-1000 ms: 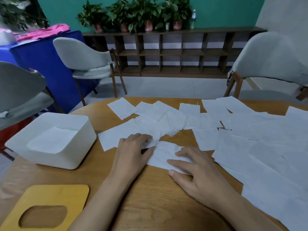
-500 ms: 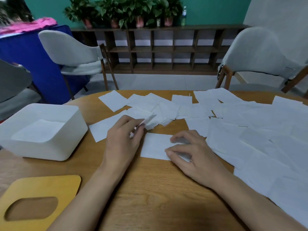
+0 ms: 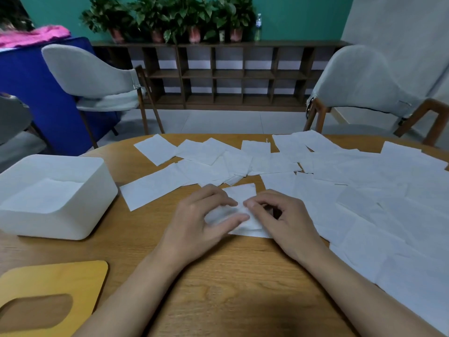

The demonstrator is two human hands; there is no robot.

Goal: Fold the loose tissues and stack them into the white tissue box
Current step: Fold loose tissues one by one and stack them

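Fingers [image 3: 215, 198] of left hand [image 3: 194, 224] and right hand [image 3: 288, 223] curled, pinching one tissue [image 3: 243, 193] on the table [image 3: 230, 278], white box [image 3: 60, 226] at left, loose tissues [image 3: 364, 190] spread behind and right

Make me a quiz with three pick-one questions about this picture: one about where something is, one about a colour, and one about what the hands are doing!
1. Where on the table is the white tissue box?
A. At the far right edge
B. Left of the left hand
C. Hanging off the near edge

2. What colour is the flat lid with the oval hole?
A. Yellow
B. Blue
C. Pink

3. What are the left hand and the right hand doing?
A. Lifting the box
B. Lying flat on bare wood
C. Both holding one tissue with curled fingers

Answers:
1 B, the box sits on the tabletop out to the left hand's side.
2 A, the lid by the left forearm is yellow.
3 C, both hands meet on the tissue in front of the person.
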